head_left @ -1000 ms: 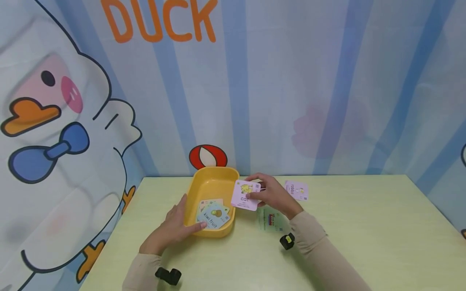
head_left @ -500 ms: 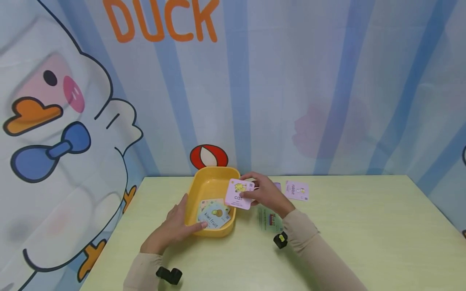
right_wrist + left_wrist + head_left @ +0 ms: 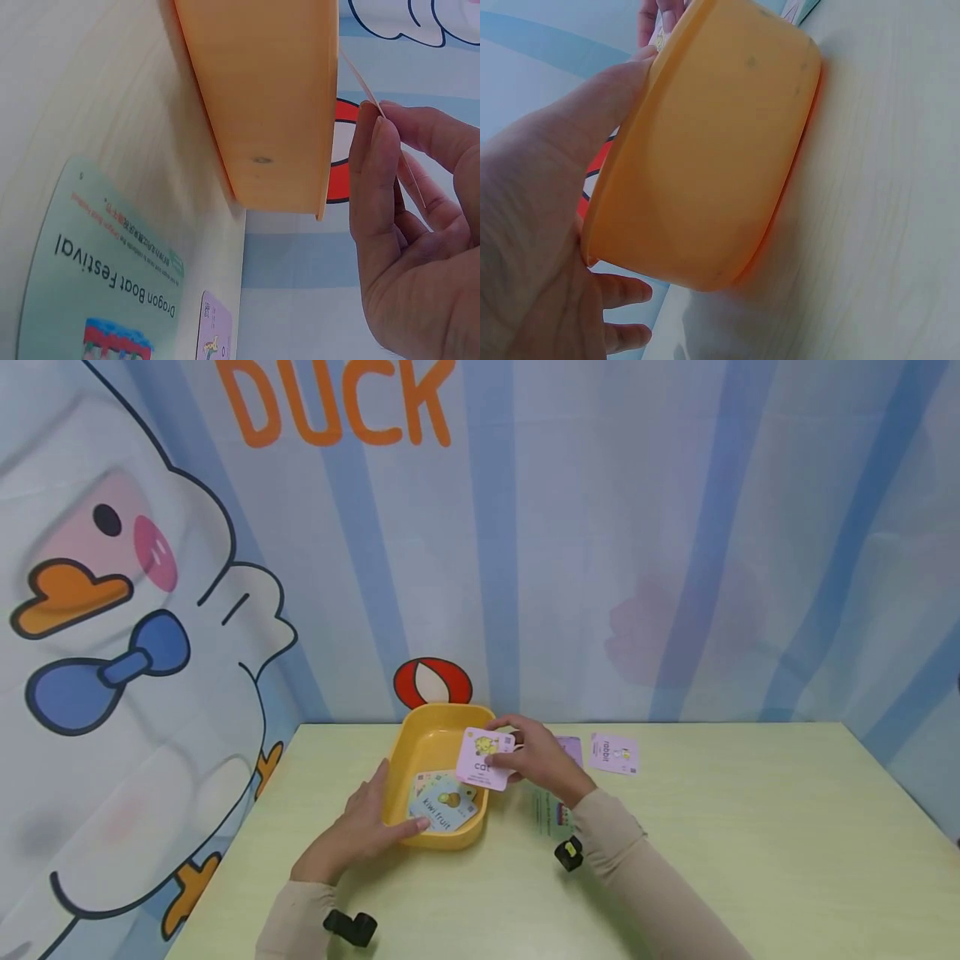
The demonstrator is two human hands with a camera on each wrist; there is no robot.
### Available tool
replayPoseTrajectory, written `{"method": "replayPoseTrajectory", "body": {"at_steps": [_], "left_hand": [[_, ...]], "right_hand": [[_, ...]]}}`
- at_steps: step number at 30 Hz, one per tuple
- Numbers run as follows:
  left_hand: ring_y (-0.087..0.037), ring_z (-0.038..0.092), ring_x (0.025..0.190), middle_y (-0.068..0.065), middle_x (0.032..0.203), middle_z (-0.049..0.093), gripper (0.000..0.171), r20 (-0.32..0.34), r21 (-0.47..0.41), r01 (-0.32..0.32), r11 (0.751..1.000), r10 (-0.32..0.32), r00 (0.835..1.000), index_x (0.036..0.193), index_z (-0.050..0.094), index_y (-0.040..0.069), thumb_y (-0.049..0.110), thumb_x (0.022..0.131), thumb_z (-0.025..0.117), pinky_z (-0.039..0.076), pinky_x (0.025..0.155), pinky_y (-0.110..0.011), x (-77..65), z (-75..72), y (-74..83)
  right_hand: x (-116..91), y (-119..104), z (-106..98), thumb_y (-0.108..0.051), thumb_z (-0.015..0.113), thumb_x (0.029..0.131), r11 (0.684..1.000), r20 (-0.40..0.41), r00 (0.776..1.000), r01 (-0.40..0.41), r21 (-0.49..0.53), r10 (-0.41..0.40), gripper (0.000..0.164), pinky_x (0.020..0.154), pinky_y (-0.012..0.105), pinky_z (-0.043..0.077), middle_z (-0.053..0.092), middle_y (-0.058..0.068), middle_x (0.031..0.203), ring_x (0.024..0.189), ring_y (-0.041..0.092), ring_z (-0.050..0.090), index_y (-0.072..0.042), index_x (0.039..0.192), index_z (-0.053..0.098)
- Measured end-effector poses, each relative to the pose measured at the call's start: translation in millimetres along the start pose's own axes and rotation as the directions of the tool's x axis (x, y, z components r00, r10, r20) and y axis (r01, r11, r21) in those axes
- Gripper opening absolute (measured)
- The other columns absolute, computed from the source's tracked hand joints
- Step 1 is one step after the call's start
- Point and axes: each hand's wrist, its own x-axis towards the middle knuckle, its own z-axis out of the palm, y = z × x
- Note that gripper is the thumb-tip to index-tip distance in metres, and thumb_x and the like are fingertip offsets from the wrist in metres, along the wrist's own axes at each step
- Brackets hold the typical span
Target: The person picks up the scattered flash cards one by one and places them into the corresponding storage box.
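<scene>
In the head view my right hand (image 3: 542,758) pinches a pink "cat" flashcard (image 3: 480,770) over the right rim of a yellow plastic tray (image 3: 435,714). The right wrist view shows this card (image 3: 362,75) nearly edge-on between thumb and fingertips, above the tray wall (image 3: 262,90). My left hand (image 3: 358,827) grips the tray's near left corner, thumb over the near rim and fingers along the left side; in the left wrist view the thumb (image 3: 607,97) laps the rim. Inside the tray lie several cards, a blue "kiwi fruit" card (image 3: 444,806) on top.
Right of the tray, on the pale table (image 3: 750,843), lie a purple "rabbit" card (image 3: 615,753), a second purple card (image 3: 572,747) partly behind my right hand, and a green "Dragon Boat Festival" card (image 3: 105,255). A duck-print cloth (image 3: 570,527) hangs behind the table.
My right hand has moved left with the cat card, bringing it from beside the tray to over its right rim. More of the second purple card shows. My left hand stays on the tray.
</scene>
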Motion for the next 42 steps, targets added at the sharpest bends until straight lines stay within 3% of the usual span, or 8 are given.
{"method": "replayPoseTrajectory", "body": {"at_steps": [15,34,42], "left_hand": [[-0.046,0.003,0.154,-0.016,0.171,0.008,0.126,-0.005,-0.002,0.011,1.000,-0.011,1.000,0.164,-0.004,0.015,0.070,0.080,0.072,0.019,0.114,-0.075,-0.7,3.1,1.7],[-0.046,0.005,0.154,-0.017,0.170,0.012,0.125,-0.015,-0.001,0.002,1.000,-0.002,1.000,0.164,-0.003,0.014,0.069,0.080,0.072,0.020,0.115,-0.074,-0.5,1.3,0.1],[-0.046,0.005,0.154,-0.016,0.170,0.012,0.125,-0.018,0.009,-0.003,1.000,0.004,1.000,0.164,-0.003,0.015,0.069,0.080,0.072,0.020,0.114,-0.074,0.4,1.0,-1.6]], "right_hand": [[8.1,0.6,9.0,-0.012,0.082,0.087,1.000,0.019,1.000,-0.016,0.017,0.016,0.049,0.078,0.050,0.062,0.066,0.013,0.112,0.086,0.025,0.068,-0.020,0.131,0.062],[16.2,-10.2,26.0,-0.012,0.080,0.088,1.000,0.050,0.998,0.026,0.008,-0.026,0.046,0.064,0.034,0.062,0.067,0.012,0.111,0.083,0.023,0.069,-0.017,0.130,0.062],[17.4,-12.0,33.9,-0.013,0.079,0.089,0.998,0.058,0.997,0.051,-0.022,-0.050,0.045,0.066,0.033,0.062,0.067,0.011,0.113,0.086,0.023,0.067,-0.017,0.131,0.062]]}}
